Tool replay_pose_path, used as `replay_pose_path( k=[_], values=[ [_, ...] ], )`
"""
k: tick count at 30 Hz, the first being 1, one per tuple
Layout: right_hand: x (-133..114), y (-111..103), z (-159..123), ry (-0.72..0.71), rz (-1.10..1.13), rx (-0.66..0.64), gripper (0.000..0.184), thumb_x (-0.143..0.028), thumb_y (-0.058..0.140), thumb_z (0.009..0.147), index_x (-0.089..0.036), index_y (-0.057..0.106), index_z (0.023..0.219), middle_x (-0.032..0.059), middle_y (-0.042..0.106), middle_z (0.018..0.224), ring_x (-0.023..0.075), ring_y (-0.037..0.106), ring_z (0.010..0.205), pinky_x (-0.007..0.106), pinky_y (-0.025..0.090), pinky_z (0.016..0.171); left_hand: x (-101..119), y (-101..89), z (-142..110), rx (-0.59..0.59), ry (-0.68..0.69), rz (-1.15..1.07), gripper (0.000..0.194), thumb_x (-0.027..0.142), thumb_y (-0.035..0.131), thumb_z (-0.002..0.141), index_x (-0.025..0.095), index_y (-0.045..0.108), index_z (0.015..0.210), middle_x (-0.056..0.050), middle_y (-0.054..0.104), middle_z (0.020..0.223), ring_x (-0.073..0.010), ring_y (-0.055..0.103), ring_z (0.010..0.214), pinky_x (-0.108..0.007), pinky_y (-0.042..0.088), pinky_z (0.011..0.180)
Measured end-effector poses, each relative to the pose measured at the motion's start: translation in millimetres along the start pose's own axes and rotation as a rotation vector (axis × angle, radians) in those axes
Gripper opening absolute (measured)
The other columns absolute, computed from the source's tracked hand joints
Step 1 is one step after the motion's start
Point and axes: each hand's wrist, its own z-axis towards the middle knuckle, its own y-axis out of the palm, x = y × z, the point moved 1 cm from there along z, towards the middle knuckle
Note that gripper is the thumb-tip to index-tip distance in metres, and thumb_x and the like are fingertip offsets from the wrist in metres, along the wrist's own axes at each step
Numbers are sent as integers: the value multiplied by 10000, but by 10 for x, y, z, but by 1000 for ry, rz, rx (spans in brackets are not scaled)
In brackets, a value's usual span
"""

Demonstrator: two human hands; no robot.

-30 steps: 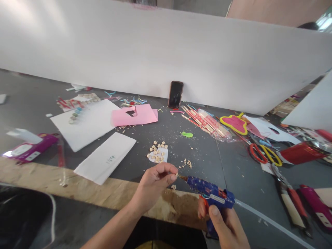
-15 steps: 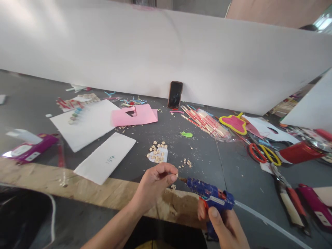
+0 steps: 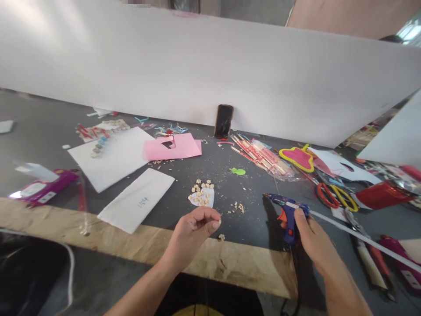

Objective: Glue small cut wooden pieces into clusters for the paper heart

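My left hand (image 3: pixel 192 232) is pinched over the table's front edge, with a small pale piece (image 3: pixel 219 220) between thumb and fingertips. Much of that piece is hidden. My right hand (image 3: pixel 314 239) is closed round the handle of a blue glue gun (image 3: pixel 290 221), thumb at its rear top. Its nozzle points left, well apart from the left hand, and a long clear glue stick (image 3: pixel 348 230) runs out of its back. Beyond the left hand lies a white paper cutout (image 3: pixel 210 192), partly covered with small beige flower-shaped pieces (image 3: pixel 202 202). Loose beige bits (image 3: pixel 239 208) lie to its right.
A white card marked 154 (image 3: pixel 136 206), white sheets and pink paper (image 3: pixel 187 147) lie left. A phone (image 3: pixel 224 121) leans on the white partition (image 3: pixel 210 66). Bundled sticks (image 3: pixel 263 158), scissors (image 3: pixel 327 195), pliers (image 3: pixel 371 259) and a red can (image 3: pixel 383 194) are at the right.
My right hand has carried the glue gun right and away from the left hand's fingertips, turning its nozzle. The left hand stays pinched in nearly the same place.
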Motion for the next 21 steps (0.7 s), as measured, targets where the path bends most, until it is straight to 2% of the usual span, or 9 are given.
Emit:
replay_pose_path(
  k=[2,4,7,9,10,12,13,16,21],
  values=[
    [62,-60,99,31,-114,-23,411,-478,414,822,-237,575,531,78,616,477,244,604,459,331,426,447,-9,-15,-10,7,6,17,100,277,655,737,184,646,773,-13,598,817,-144,515,762,-221,422,649],
    [84,-105,66,60,-226,-50,386,-475,465,786,-258,508,470,46,549,404,226,533,370,317,361,404,-21,-33,-22,16,12,45,97,276,646,741,186,647,775,-16,603,819,-149,525,771,-223,423,651],
    [-15,-74,-180,-17,-324,1,285,-490,514,772,-257,584,623,33,594,484,236,550,403,310,344,405,-45,-56,-39,26,17,103,84,265,629,749,189,649,777,-18,612,825,-153,535,779,-228,422,666],
    [-184,54,-397,-304,-276,91,243,-431,485,829,-242,638,837,60,688,699,239,634,560,321,438,485,-63,-62,-48,31,14,126,80,261,621,751,189,647,776,-19,615,823,-156,540,781,-232,424,675],
    [-283,151,-499,-478,-207,68,222,-369,469,862,-236,644,898,65,703,796,225,661,660,318,487,567,-73,-63,-51,30,10,131,81,261,618,751,188,646,775,-20,617,823,-159,543,784,-236,425,681],
    [-473,375,-656,-739,-96,-112,229,-213,463,883,-240,641,1024,60,691,956,196,656,862,301,519,751,-87,-60,-61,29,7,138,84,261,613,752,186,645,773,-23,621,827,-164,549,796,-242,429,699],
    [-554,482,-705,-804,-73,-220,282,-146,464,872,-239,630,1079,59,676,1010,188,636,914,293,517,787,-90,-59,-68,27,5,142,84,260,611,754,186,644,774,-24,623,831,-166,552,802,-246,430,710],
    [-709,699,-743,-810,-93,-395,406,-25,481,820,-220,617,1150,64,651,1072,211,589,970,334,520,823,-90,-63,-96,21,2,145,77,250,604,760,185,642,776,-27,630,850,-171,561,824,-250,433,734],
    [-746,765,-692,-775,-27,-392,315,-33,524,804,-235,673,993,46,671,969,222,589,902,359,527,768,-82,-92,-137,16,16,152,76,241,595,774,183,643,781,-27,623,866,-167,561,823,-246,431,737]
  ],
)
